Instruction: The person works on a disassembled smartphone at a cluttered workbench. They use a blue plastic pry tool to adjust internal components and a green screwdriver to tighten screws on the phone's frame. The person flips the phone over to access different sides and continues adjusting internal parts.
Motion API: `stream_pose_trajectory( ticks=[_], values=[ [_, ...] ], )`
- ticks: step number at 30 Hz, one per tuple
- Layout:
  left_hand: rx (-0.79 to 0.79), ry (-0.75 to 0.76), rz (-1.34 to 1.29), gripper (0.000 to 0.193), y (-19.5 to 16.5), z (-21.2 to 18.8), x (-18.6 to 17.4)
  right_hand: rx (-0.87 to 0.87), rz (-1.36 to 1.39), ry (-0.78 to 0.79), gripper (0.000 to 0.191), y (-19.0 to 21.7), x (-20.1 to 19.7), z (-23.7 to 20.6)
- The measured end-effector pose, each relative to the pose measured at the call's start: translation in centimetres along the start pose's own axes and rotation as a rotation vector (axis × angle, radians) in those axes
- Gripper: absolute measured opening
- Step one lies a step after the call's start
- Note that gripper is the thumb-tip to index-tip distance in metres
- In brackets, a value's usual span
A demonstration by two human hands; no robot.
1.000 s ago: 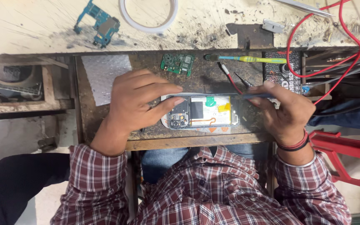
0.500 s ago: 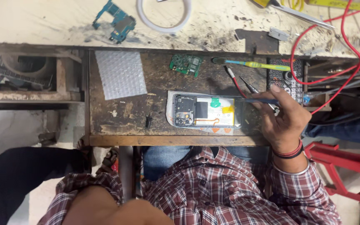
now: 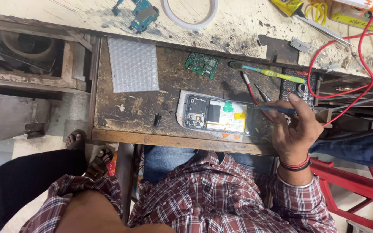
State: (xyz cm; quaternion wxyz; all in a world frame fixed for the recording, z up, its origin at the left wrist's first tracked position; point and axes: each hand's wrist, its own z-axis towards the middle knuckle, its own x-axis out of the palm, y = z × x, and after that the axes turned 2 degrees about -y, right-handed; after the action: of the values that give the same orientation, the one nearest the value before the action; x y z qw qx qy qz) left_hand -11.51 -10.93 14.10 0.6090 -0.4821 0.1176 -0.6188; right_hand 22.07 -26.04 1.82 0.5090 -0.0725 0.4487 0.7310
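Wooden desk (image 3: 121,116) carries an opened phone (image 3: 214,114) near its front edge. Right hand (image 3: 296,129) sits at the phone's 3 o'clock, fingers (image 3: 294,101) pinched on a blue-handled tool (image 3: 277,110). Left hand's out of frame, only the forearm shows at 7 o'clock.

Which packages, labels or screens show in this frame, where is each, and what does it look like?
Yellow box: top right of the bench, flat, rectangular, with dark print.
Sticker: on the opened phone at the desk's front edge, small, green.
Battery label: middle of that phone, yellow and white rectangle.
No lit screen shows.
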Motion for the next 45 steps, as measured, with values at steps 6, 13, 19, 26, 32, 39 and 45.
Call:
stream_pose_trajectory(
  ticks=[6,13,19,26,32,39,45],
  values=[
    [0.056,-0.107,-0.026,0.053,0.4,0.2,-0.6,0.036,0.043,0.018,0.055,0.2,0.1,-0.2],
    [0.125,-0.587,-0.064,0.068,1.2,-0.3,-2.0,0.028,0.037,0.012,0.053,0.5,0.2,0.0],
    [0.036,-0.753,0.001,0.076,3.2,-1.2,-3.0,0.043,0.044,0.033,0.051,0.9,0.4,0.2],
    [-0.073,-0.568,0.731,0.026,6.4,-0.1,-6.5,0.03,-0.07,-0.02,0.05,1.0,0.4,0.7],
    [0.01,-0.422,1.277,0.008,9.5,2.9,-11.4,0.051,0.015,0.031,0.05,1.3,0.6,1.2],
    [0.026,-0.556,1.318,0.017,11.7,1.6,-13.3,-0.014,-0.1,-0.001,0.049,2.6,0.5,2.4],
    [0.033,-0.493,1.408,0.016,11.6,1.4,-13.3,0.066,-0.13,0.007,0.036,3.8,0.9,2.6]
  ],
)
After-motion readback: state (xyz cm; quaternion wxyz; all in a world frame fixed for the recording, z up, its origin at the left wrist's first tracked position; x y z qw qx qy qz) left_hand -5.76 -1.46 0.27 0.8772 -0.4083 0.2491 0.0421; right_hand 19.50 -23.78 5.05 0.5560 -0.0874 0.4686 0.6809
